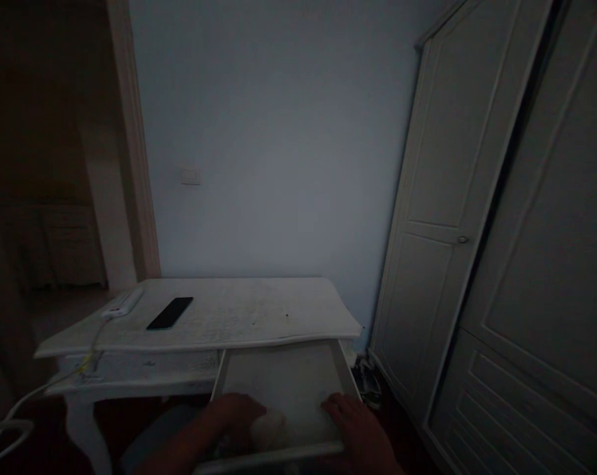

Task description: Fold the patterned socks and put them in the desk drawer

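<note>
A shallow drawer is pulled out of the white desk, toward me. My left hand reaches over the drawer's left side, its fingers curled against a pale, rounded, soft-looking thing near the front of the drawer. Dim light hides what kind of thing it is, and the hand covers part of it. At the right side of the drawer, my right hand reaches in over the wall with fingers spread and apparently nothing in them.
On the white desktop lie a dark phone and a white power strip with a cable running off left. Dark objects sit on the floor right of the desk. A tall wardrobe stands at the right.
</note>
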Demonstrator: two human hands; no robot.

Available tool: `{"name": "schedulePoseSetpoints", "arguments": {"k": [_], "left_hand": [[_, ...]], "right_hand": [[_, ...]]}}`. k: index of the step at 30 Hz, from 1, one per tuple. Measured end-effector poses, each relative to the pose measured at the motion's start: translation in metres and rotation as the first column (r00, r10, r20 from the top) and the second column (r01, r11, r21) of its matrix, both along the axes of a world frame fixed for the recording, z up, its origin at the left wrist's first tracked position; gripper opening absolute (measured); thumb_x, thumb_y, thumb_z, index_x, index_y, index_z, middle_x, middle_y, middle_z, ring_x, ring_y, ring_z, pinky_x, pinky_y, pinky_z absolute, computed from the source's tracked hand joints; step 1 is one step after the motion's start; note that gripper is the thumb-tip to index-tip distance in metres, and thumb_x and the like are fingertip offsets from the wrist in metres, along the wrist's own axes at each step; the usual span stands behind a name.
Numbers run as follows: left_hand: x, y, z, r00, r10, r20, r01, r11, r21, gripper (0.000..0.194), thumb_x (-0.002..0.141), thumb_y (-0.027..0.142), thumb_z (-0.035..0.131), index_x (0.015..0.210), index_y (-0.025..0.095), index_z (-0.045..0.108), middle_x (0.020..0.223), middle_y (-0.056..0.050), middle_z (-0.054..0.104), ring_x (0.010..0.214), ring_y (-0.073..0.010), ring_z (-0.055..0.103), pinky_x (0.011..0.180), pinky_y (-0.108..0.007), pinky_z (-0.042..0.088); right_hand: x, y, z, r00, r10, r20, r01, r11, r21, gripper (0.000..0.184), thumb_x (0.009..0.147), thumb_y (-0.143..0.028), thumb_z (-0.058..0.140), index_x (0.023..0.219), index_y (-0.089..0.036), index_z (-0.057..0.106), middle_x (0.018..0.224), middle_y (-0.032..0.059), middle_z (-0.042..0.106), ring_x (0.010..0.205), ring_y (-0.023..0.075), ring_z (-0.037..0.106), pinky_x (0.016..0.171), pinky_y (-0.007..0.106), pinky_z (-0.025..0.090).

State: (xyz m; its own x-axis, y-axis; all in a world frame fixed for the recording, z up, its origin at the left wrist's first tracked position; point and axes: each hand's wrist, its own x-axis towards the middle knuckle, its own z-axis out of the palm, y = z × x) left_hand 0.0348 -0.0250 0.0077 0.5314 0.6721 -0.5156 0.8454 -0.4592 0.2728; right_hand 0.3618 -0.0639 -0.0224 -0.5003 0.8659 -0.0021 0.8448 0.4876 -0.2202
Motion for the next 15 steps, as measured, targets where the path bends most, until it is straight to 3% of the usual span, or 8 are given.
{"name": "schedulePoseSetpoints", "arguments": {"k": [3, 5, 9, 12, 15], "left_hand": [[-0.004, -0.007, 0.002, 0.999, 0.043, -0.002, -0.043, 0.999, 0.031, 0.063, 0.063, 0.047, 0.078, 0.123, 0.032, 0.072, 0.127, -0.011, 0.079, 0.12, -0.0422, 0.072, 0.097, -0.057, 0.057], [0.006, -0.01, 0.002, 0.998, 0.046, 0.032, -0.048, 0.998, 0.043, 0.067, 0.063, 0.046, 0.079, 0.127, 0.03, 0.071, 0.133, -0.012, 0.076, 0.125, -0.0421, 0.07, 0.1, -0.055, 0.056], [0.053, -0.011, -0.001, 0.991, 0.038, 0.128, -0.045, 0.998, 0.047, 0.057, 0.071, 0.05, 0.074, 0.125, 0.029, 0.073, 0.131, -0.011, 0.077, 0.121, -0.0393, 0.073, 0.097, -0.049, 0.058], [0.094, -0.009, -0.003, 0.978, 0.045, 0.204, -0.061, 0.996, 0.072, 0.067, 0.079, 0.058, 0.068, 0.14, 0.032, 0.063, 0.144, -0.007, 0.071, 0.128, -0.0348, 0.069, 0.103, -0.045, 0.056], [0.116, -0.008, -0.005, 0.97, 0.058, 0.236, -0.077, 0.994, 0.072, 0.075, 0.081, 0.063, 0.065, 0.148, 0.031, 0.057, 0.151, -0.007, 0.065, 0.133, -0.033, 0.066, 0.107, -0.043, 0.054]], "right_hand": [[0.001, 0.0, -0.002, 1.0, 0.013, -0.012, -0.013, 1.0, 0.01, 0.094, 0.072, -0.067, 0.087, 0.152, -0.029, 0.057, 0.158, 0.0134, 0.056, 0.141, 0.0412, 0.054, 0.121, 0.055, 0.04], [0.001, 0.002, -0.004, 0.999, 0.028, -0.024, -0.028, 0.999, 0.019, 0.095, 0.073, -0.068, 0.086, 0.154, -0.029, 0.055, 0.158, 0.0134, 0.056, 0.142, 0.0411, 0.053, 0.121, 0.054, 0.039], [0.0, 0.003, -0.007, 0.999, 0.032, -0.044, -0.03, 0.998, 0.057, 0.103, 0.068, -0.062, 0.09, 0.158, -0.031, 0.05, 0.157, 0.013, 0.057, 0.14, 0.0414, 0.054, 0.12, 0.053, 0.04], [-0.002, 0.002, -0.003, 0.999, 0.02, -0.047, -0.018, 0.998, 0.056, 0.107, 0.066, -0.059, 0.091, 0.159, -0.031, 0.047, 0.157, 0.0121, 0.056, 0.139, 0.0401, 0.054, 0.12, 0.051, 0.04], [-0.002, 0.001, 0.002, 0.999, 0.011, -0.044, -0.009, 0.999, 0.032, 0.104, 0.066, -0.059, 0.092, 0.157, -0.031, 0.05, 0.157, 0.0109, 0.057, 0.141, 0.0395, 0.052, 0.122, 0.051, 0.037]]}}
